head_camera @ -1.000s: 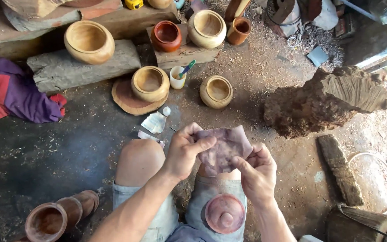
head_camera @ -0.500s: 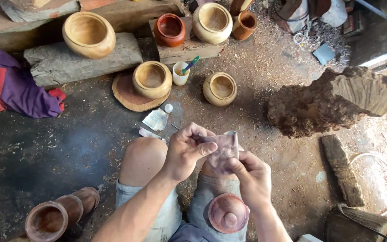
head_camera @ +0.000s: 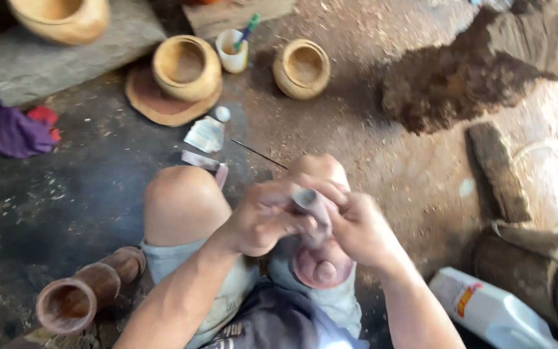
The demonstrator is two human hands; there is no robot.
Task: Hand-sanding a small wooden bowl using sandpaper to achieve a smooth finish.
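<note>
- Two hands, left hand (head_camera: 259, 220) and right hand (head_camera: 356, 229), pinched shut on rolled purplish cloth (head_camera: 308, 199), frame centre.
- Step: folding the cloth above pink wooden lid (head_camera: 321, 268) on lap.
- Next move, likely: firmer fingertip hold, tight wad.

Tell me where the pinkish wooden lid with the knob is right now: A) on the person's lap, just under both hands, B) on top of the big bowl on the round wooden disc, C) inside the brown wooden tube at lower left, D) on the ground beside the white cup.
A: the lid rests on the person's thigh, directly below the left hand and right hand, which pinch a rolled purplish cloth.
</note>
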